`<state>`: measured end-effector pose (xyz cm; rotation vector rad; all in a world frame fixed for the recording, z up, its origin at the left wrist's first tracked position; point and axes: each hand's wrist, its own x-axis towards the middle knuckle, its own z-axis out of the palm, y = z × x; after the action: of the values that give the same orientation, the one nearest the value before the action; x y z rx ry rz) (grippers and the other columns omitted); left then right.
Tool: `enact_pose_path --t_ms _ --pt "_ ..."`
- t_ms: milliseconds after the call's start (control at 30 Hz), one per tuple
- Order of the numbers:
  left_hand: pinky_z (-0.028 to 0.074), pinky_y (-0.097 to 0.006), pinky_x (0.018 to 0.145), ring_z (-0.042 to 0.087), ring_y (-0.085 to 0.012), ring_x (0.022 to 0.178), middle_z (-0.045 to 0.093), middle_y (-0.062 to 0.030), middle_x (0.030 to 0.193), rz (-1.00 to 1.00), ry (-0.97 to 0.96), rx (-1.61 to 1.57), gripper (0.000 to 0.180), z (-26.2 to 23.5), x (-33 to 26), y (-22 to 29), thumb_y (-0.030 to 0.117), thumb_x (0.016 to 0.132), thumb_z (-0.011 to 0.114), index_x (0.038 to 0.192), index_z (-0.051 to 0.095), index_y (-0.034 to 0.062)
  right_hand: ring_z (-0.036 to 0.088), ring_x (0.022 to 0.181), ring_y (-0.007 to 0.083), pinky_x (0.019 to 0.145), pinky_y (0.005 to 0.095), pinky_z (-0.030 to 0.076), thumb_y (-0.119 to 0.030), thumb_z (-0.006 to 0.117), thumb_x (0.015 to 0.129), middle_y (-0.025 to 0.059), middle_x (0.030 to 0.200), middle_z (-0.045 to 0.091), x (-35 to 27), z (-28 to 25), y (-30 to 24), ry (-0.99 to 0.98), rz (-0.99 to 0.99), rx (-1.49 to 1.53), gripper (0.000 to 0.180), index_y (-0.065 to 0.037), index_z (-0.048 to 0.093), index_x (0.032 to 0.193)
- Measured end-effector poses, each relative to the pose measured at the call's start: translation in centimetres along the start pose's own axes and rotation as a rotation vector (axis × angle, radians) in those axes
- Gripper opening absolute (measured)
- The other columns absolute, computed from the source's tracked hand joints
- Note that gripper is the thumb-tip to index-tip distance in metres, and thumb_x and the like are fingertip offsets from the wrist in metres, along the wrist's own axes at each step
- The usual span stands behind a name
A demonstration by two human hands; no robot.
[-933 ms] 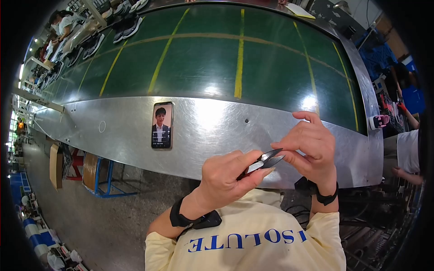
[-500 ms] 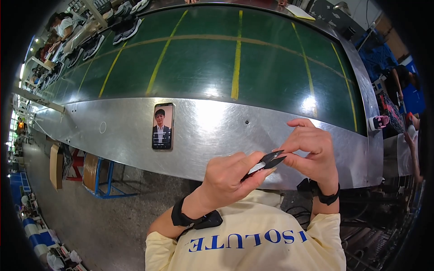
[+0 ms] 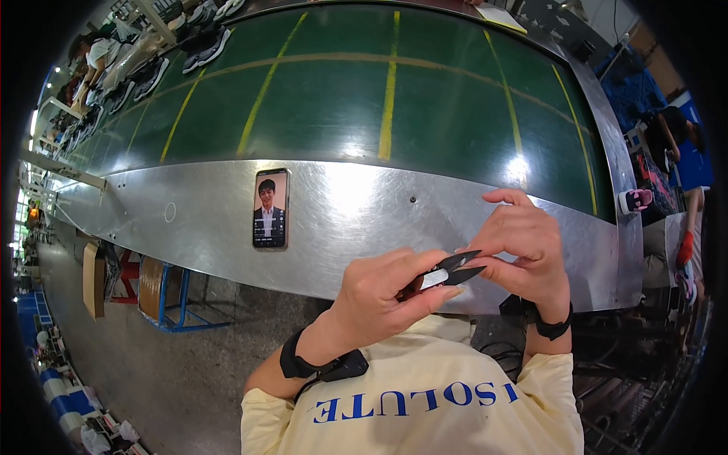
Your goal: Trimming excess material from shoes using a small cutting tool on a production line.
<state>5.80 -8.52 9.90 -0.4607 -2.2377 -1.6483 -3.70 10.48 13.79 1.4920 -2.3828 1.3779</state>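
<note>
My left hand [image 3: 383,297] is closed around small thread snips [image 3: 457,260] with dark pointed blades, their tips toward the right and apart. Their handles are mostly hidden in my palm. Right beside the blades is my right hand [image 3: 523,246], thumb and forefinger bent together against the snips' tips, other fingers curled loosely. Whether those fingertips pinch anything between them is too small to see. Both hands are raised over the front edge of the metal table border [image 3: 341,227].
A phone [image 3: 271,208] with a lit screen lies on the metal border, left of my hands. Beyond runs a green conveyor belt [image 3: 326,106] with yellow lines. Dark shoes [image 3: 206,51] stand far left. At right are a pink-and-black shoe [image 3: 635,201] and a person with a red glove [image 3: 686,249].
The snips' blades look slightly wider apart, and my left hand has turned a little. My right hand stays by the tips. The view shifts slightly, and the phone's picture has changed.
</note>
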Motion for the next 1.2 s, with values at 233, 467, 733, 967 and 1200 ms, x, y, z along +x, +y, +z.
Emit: enact_pose_path --t_ms 233,467,733,967,1200 --pt "0.035 -0.024 0.042 0.047 -0.0104 0.047 0.051 -0.0029 0.059 0.019 -0.018 0.037 0.032 -0.1 0.3 0.2 0.01 0.071 0.074 0.1 0.064 0.0017 0.058 0.057 0.0151 0.082 0.0388 0.045 -0.011 0.078 0.061 -0.0006 0.063 0.064 0.1 -0.1 -0.1 0.008 0.003 -0.028 0.014 -0.01 0.069 0.072" --pt "0.033 -0.023 0.042 0.044 -0.0098 0.046 0.049 -0.0023 0.057 0.043 0.008 0.114 0.029 0.1 0.5 0.3 0.008 0.072 0.074 0.099 0.065 0.0008 0.057 0.056 0.0141 0.084 0.0385 0.045 -0.007 0.075 0.062 -0.0002 0.061 0.063 -0.1 -0.1 -0.1 0.013 0.043 -0.004 0.011 -0.01 0.07 0.071" --pt "0.034 -0.024 0.042 0.046 -0.0105 0.045 0.05 -0.0036 0.056 0.079 0.028 0.124 0.026 0.0 0.8 0.3 0.006 0.072 0.072 0.097 0.066 0.0009 0.056 0.054 0.0137 0.085 0.0386 0.044 -0.006 0.074 0.062 -0.0006 0.059 0.062 0.2 0.1 -0.5 0.029 0.086 -0.023 0.011 -0.011 0.07 0.071" --pt "0.036 -0.023 0.044 0.048 -0.0047 0.05 0.056 -0.0002 0.06 -0.094 0.139 -0.172 0.025 0.2 -0.3 -1.2 0.009 0.081 0.068 0.103 0.063 0.0007 0.055 0.053 0.0134 0.083 0.0369 0.044 -0.009 0.076 0.066 0.0 0.059 0.062 -1.1 0.5 0.0 0.056 0.151 -0.004 0.008 -0.01 0.07 0.072" --pt "0.021 -0.016 0.041 0.029 -0.0006 0.045 0.042 0.0054 0.061 -0.453 0.197 -0.632 0.039 -1.3 -0.5 0.0 0.028 0.094 0.052 0.112 0.055 -0.0064 0.056 0.056 0.0126 0.084 0.0356 0.043 -0.011 0.075 0.071 0.0004 0.061 0.064 -1.5 1.5 -0.6 0.143 0.213 0.06 0.005 -0.009 0.071 0.074"
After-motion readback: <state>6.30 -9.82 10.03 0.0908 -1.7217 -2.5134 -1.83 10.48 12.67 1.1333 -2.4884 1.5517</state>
